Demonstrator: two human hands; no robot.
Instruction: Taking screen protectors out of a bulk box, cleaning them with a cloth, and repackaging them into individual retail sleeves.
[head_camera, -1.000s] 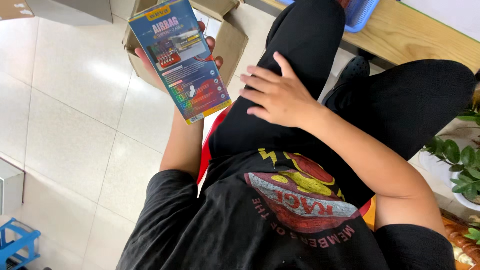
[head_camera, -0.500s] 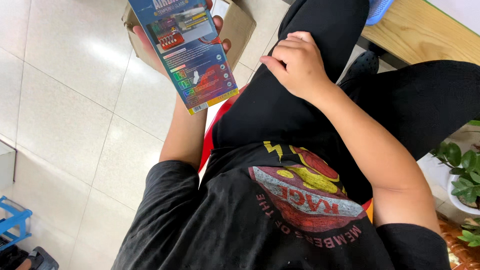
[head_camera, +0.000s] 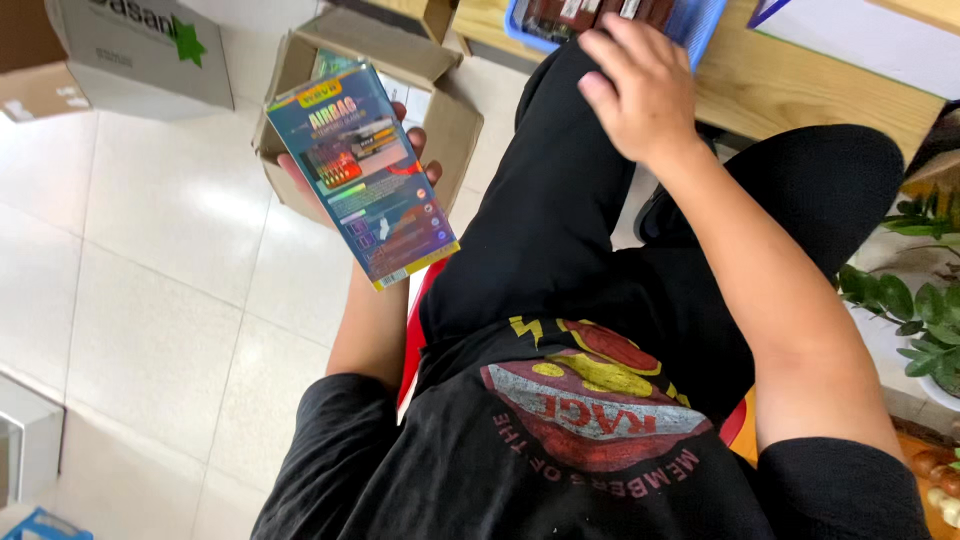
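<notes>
My left hand (head_camera: 418, 150) holds a flat, colourful retail package (head_camera: 362, 172) from behind, above an open cardboard box (head_camera: 440, 95) on the floor. Only my fingertips show around the package's edges. My right hand (head_camera: 637, 88) is raised over my black-trousered knee, fingers loosely spread and holding nothing. It hovers just below a blue plastic basket (head_camera: 700, 25) on a wooden bench (head_camera: 800, 80). I am seated, in a black printed T-shirt.
A larger cardboard box (head_camera: 130, 50) stands on the white tiled floor (head_camera: 160, 300) at upper left. A potted green plant (head_camera: 915, 310) is at the right. A white object (head_camera: 25, 450) and a blue item (head_camera: 45, 525) sit at the lower left.
My right hand has lifted off my thigh and moved up towards the blue basket. The view has tilted, bringing the bench and the boxes into sight. The package stays in my left hand.
</notes>
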